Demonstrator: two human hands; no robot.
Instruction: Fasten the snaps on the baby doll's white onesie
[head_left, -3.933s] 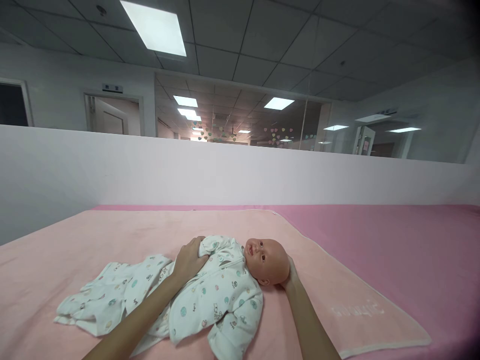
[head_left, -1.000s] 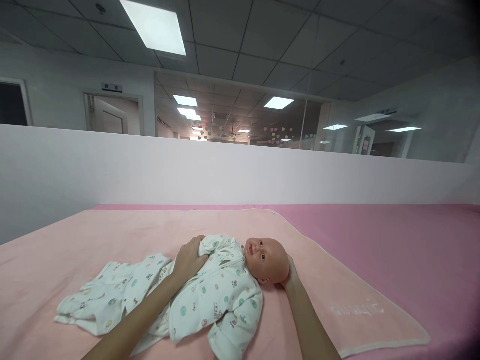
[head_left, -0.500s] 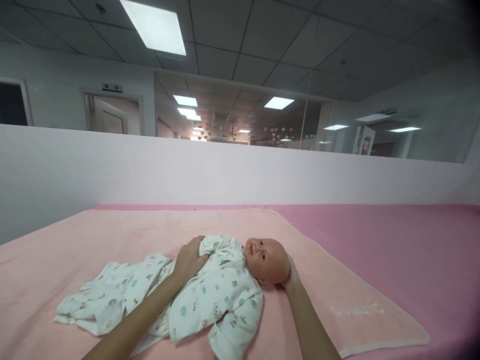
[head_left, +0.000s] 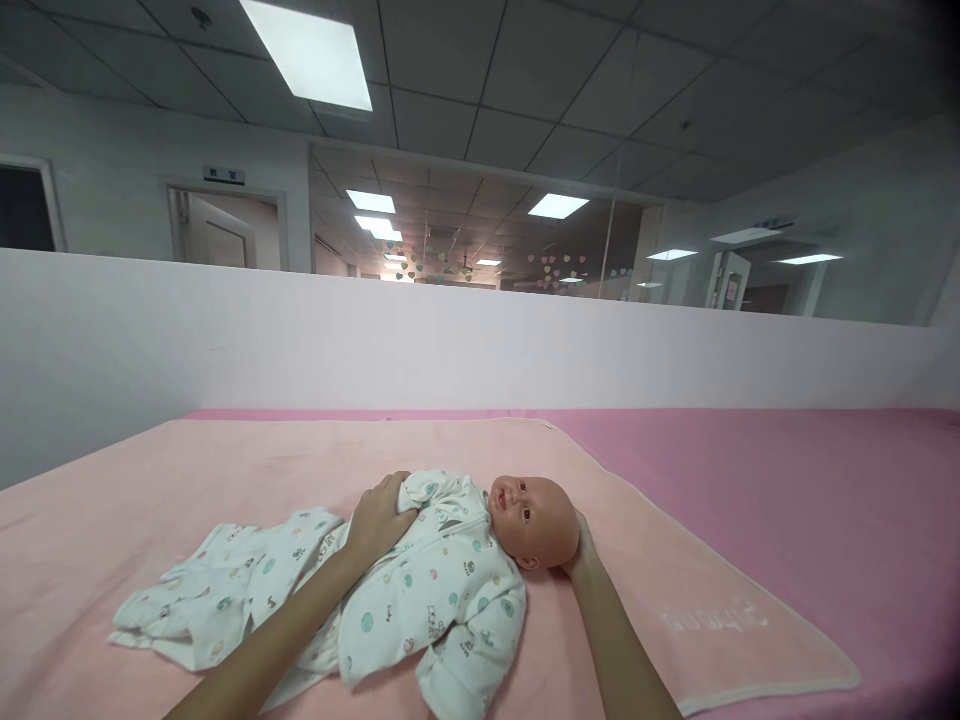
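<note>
A baby doll (head_left: 534, 520) in a white patterned sleepsuit (head_left: 431, 590) lies on its back on a light pink towel (head_left: 675, 590), head to the right. My left hand (head_left: 379, 520) lies on the doll's chest, its fingers curled over a fold of the suit near the far sleeve. My right hand (head_left: 581, 550) is tucked under the back of the doll's head, and most of its fingers are hidden there. The suit's legs (head_left: 217, 595) trail flat to the left.
The towel covers a darker pink sheet (head_left: 787, 480) that runs to the right. A low white partition (head_left: 480, 340) stands right behind the surface. Beyond it are an office ceiling with lit panels, doors and a glass wall.
</note>
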